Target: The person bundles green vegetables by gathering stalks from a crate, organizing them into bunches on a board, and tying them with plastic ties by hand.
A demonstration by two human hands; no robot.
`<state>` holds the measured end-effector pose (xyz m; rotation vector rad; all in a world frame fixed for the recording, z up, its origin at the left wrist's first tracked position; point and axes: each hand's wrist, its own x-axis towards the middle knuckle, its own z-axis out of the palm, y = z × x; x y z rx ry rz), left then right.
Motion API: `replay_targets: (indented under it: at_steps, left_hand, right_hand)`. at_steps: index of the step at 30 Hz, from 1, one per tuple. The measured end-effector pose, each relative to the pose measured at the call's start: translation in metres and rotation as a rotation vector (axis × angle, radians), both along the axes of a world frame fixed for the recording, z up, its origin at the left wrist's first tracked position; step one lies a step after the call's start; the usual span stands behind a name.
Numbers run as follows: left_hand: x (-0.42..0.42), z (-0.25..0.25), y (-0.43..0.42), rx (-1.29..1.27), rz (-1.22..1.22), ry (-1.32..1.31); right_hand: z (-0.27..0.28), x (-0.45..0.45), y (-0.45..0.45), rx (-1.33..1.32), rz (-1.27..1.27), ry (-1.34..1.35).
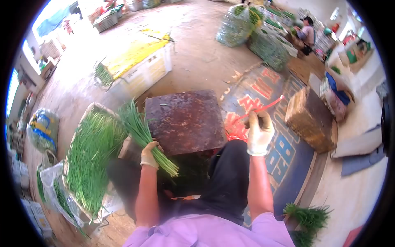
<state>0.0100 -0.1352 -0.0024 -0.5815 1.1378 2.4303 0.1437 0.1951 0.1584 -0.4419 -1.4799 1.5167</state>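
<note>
My left hand [149,154], in a pale glove, is wrapped round a bunch of long green chives [139,126]. The cut ends point down and right, towards my lap. In my gloved right hand [260,132] a thin red plastic tie [272,104] is pinched between the fingertips, its free end sticking out to the right. More red ties [235,132] lie below and left of that hand, by the edge of a dark, rusty block-like stand [183,121]. The stand is in front of my knees, with a small green scrap on top.
A crate heaped with loose chives [88,164] is at my left. Beyond the stand sits a white box with a yellow top [138,61]. A wooden block [310,119] stands right, green bunches [306,220] lie lower right. Another person [306,35] sits far back among filled bags.
</note>
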Motion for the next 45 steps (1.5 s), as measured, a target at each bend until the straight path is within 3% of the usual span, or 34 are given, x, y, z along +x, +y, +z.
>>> replay_targets:
  at_steps: [3,5,11,15,20,22,23,24,25,26,27,29,33,35,37,39,40,41,42,43,45]
  left_hand:
    - [0.005,0.011,-0.008,-0.075,0.038,0.023]
    - [0.006,0.016,-0.011,-0.086,0.068,0.038]
    - [0.004,0.025,-0.008,-0.153,0.057,0.032]
    - [-0.003,0.022,0.008,-0.210,0.014,0.084]
    - [-0.024,0.024,0.072,-0.388,-0.149,0.173]
    - [-0.034,0.000,0.105,-0.497,-0.240,0.259]
    - [-0.040,-0.011,0.121,-0.583,-0.293,0.296]
    - [-0.045,-0.036,0.134,-0.845,-0.307,0.438]
    - [-0.063,-0.112,0.160,-0.955,-0.189,0.600]
    - [-0.029,-0.019,0.153,-1.269,-0.219,0.424]
    - [-0.034,-0.037,0.154,-1.403,-0.312,0.501]
    - [-0.022,-0.027,0.156,-1.689,-0.351,0.629]
    - [-0.025,-0.026,0.150,-1.606,-0.382,0.591]
    - [-0.029,-0.005,0.131,-1.443,-0.398,0.488]
    - [-0.032,0.004,0.087,-1.104,-0.212,0.617]
    - [-0.016,0.070,0.003,-0.977,-0.086,0.767]
    - [-0.001,0.109,-0.043,-1.003,0.046,0.776]
    - [0.011,0.136,-0.091,-1.027,0.178,0.789]
    - [0.011,0.129,-0.141,-1.105,0.378,0.861]
    - [0.009,0.118,-0.202,-1.233,0.421,0.796]
    - [0.022,0.119,-0.300,-1.599,0.470,0.459]
  right_hand:
    - [-0.010,-0.042,-0.034,-0.135,0.107,-0.005]
    - [-0.046,-0.069,-0.048,-0.109,0.090,-0.021]
    - [-0.259,-0.099,-0.046,-0.349,0.141,-0.452]
    - [-0.245,-0.073,-0.052,-0.687,0.169,-0.502]
    - [-0.240,-0.074,-0.048,-0.653,0.187,-0.511]
    - [-0.233,-0.070,-0.048,-0.713,0.220,-0.562]
    - [-0.262,-0.074,-0.039,-0.558,0.170,-0.566]
    - [-0.248,-0.073,-0.042,-0.591,0.160,-0.621]
    - [-0.259,-0.076,-0.039,-0.630,0.164,-0.577]
    - [-0.242,-0.073,-0.046,-0.668,0.186,-0.565]
    - [-0.237,-0.074,-0.047,-0.755,0.202,-0.481]
    - [-0.247,-0.075,-0.039,-0.772,0.244,-0.468]
    - [-0.258,-0.072,-0.028,-0.666,0.221,-0.518]
    - [-0.263,-0.069,-0.017,-0.526,0.171,-0.582]
    - [-0.256,-0.071,-0.012,-0.459,0.013,-0.651]
    - [-0.260,-0.071,0.006,-0.380,0.002,-0.731]
    - [-0.211,-0.065,-0.016,-0.265,0.002,-0.752]
    - [-0.286,-0.077,0.037,-0.096,-0.138,-0.801]
    - [-0.276,-0.077,0.032,0.103,-0.204,-0.873]
    - [-0.262,-0.073,0.031,0.304,-0.273,-0.932]
    - [-0.226,-0.067,0.004,0.383,-0.295,-0.839]
